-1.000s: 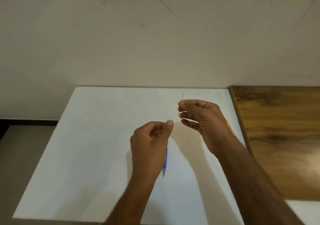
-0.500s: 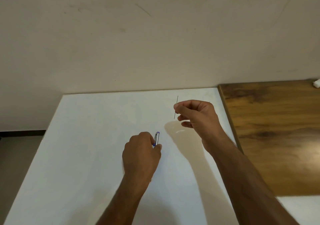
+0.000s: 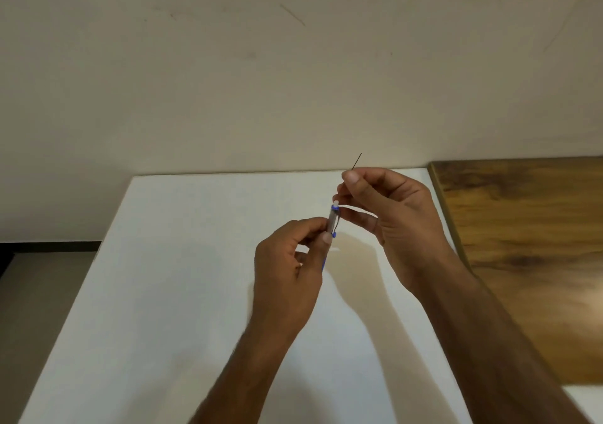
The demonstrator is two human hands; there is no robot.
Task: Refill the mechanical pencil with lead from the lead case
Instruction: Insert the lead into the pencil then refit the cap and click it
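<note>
Fig.: L to R. My left hand (image 3: 287,270) pinches the mechanical pencil (image 3: 333,222) upright above the white table (image 3: 182,293), cap end just below my right hand (image 3: 388,215), thumb & forefinger closed on the lead (image 3: 357,160). I'd steady both wrists, align lead w/ barrel, feed gently; lead likely snaps easily.
</note>
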